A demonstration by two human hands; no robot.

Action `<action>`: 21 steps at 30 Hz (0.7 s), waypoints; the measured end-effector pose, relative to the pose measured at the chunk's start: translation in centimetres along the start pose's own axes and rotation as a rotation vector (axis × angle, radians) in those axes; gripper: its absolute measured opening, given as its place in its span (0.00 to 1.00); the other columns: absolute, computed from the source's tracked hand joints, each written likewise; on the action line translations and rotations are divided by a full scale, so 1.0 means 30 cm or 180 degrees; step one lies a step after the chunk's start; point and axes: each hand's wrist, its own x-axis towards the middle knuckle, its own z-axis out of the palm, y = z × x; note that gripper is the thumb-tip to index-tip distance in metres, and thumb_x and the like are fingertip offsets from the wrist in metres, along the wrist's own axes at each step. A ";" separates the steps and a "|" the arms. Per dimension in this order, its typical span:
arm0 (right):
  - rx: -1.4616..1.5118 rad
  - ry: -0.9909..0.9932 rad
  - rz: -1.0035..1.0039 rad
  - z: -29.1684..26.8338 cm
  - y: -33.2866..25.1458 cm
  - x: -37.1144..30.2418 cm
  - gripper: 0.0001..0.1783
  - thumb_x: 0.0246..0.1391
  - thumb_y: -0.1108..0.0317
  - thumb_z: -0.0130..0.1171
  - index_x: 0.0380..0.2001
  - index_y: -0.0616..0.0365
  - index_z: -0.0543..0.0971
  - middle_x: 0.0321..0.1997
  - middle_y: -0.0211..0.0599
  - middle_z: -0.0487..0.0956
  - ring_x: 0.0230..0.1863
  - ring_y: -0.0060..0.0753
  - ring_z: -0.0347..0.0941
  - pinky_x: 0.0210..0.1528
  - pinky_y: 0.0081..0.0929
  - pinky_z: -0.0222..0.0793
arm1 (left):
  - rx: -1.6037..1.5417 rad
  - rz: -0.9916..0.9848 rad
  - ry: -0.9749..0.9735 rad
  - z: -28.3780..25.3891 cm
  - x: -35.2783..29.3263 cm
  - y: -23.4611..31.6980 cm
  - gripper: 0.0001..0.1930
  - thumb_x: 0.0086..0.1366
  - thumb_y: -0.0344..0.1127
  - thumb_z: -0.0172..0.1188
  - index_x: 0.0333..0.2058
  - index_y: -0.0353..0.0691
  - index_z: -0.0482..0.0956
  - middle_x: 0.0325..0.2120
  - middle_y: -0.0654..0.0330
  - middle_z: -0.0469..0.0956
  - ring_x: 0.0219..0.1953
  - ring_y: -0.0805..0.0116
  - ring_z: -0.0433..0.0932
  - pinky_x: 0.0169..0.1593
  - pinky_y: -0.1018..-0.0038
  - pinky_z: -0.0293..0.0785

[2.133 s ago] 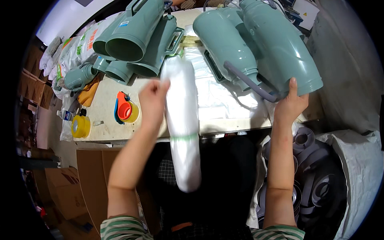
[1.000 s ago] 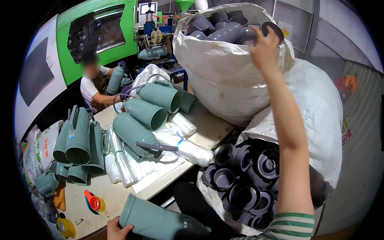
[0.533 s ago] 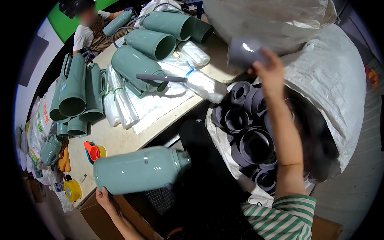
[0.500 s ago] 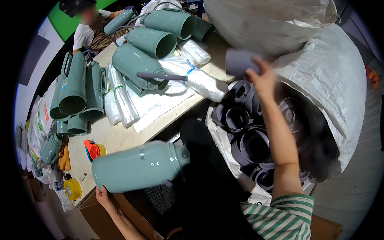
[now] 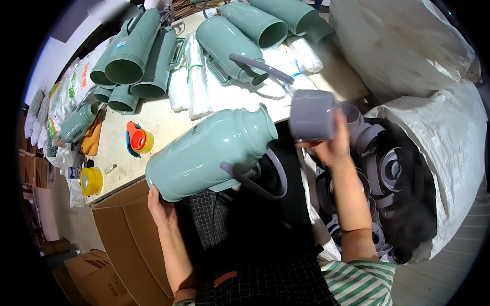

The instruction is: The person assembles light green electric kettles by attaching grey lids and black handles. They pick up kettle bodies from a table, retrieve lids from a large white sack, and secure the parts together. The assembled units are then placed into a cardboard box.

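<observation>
the green flask (image 5: pixel 204 148) is lying tilted above the person's lap in the middle of the frame, its mouth pointing to the upper right. its grey carrying handle (image 5: pixel 278 178) is hanging below. the left hand (image 5: pixel 162 209) is gripping the base rim from below; how its hidden fingers are bending, i cannot tell. the right hand (image 5: pixel 331 145), slightly blurred, is curling partly closed around a grey cup (image 5: pixel 311 115).

compared with a moment ago, the cup is now standing much closer to the flask, and the mouth is showing more clearly, turned upward. so the two pieces are being near each other, just beside but not touching, and the cup is appearing roughly in line with the mouth. which way the cup's opening is facing, i cannot tell.

farther out, a white sack (image 5: pixel 459 137) is holding more grey parts (image 5: pixel 393 168) at the right, and other green flask bodies (image 5: pixel 145 33) are lying on the bench (image 5: pixel 115 145) toward the top.
</observation>
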 end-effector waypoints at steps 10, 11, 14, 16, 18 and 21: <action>-0.3546 -0.0951 -0.2743 0.219 0.176 -0.113 0.42 0.63 0.37 0.48 0.63 0.65 0.69 0.65 0.60 0.69 0.66 0.56 0.66 0.68 0.45 0.60 | 0.0290 -0.0640 0.0252 -0.039 0.031 0.036 0.22 0.74 0.43 0.54 0.57 0.32 0.75 0.55 0.52 0.78 0.57 0.61 0.76 0.62 0.62 0.69; -0.3441 -0.0640 -0.2647 0.202 0.217 -0.154 0.43 0.61 0.36 0.50 0.63 0.65 0.69 0.64 0.58 0.70 0.65 0.54 0.66 0.68 0.44 0.59 | 0.0418 -0.0319 -0.0011 -0.066 0.039 0.049 0.26 0.75 0.48 0.52 0.62 0.36 0.72 0.60 0.54 0.75 0.62 0.60 0.72 0.67 0.61 0.64; -0.2485 0.0625 -0.1522 0.141 0.389 -0.314 0.39 0.64 0.46 0.51 0.68 0.63 0.60 0.65 0.53 0.66 0.67 0.48 0.62 0.71 0.37 0.54 | 0.0775 0.0973 0.0372 0.070 0.024 0.144 0.27 0.77 0.52 0.45 0.60 0.36 0.73 0.55 0.53 0.77 0.57 0.59 0.76 0.60 0.62 0.72; -0.2778 0.0487 -0.1016 0.081 0.416 -0.419 0.35 0.61 0.59 0.58 0.67 0.61 0.61 0.64 0.50 0.67 0.67 0.47 0.63 0.70 0.36 0.54 | 0.0552 0.1512 0.0123 0.210 0.032 0.210 0.29 0.77 0.54 0.41 0.59 0.33 0.71 0.52 0.49 0.77 0.55 0.56 0.77 0.57 0.59 0.75; -0.3909 0.0278 -0.0719 0.058 0.333 -0.494 0.30 0.50 0.75 0.67 0.58 0.57 0.72 0.60 0.45 0.73 0.64 0.47 0.67 0.67 0.38 0.61 | 0.0126 0.1391 -0.1121 0.289 0.047 0.302 0.28 0.78 0.52 0.38 0.57 0.33 0.73 0.53 0.47 0.77 0.54 0.55 0.76 0.61 0.57 0.73; -0.6230 0.1299 -0.2378 -0.110 0.066 -0.486 0.18 0.41 0.81 0.64 0.39 0.56 0.80 0.37 0.41 0.79 0.39 0.48 0.76 0.42 0.39 0.72 | -0.0726 0.1574 -0.2889 0.379 0.101 0.201 0.18 0.77 0.48 0.43 0.45 0.39 0.74 0.43 0.55 0.75 0.48 0.57 0.75 0.59 0.55 0.71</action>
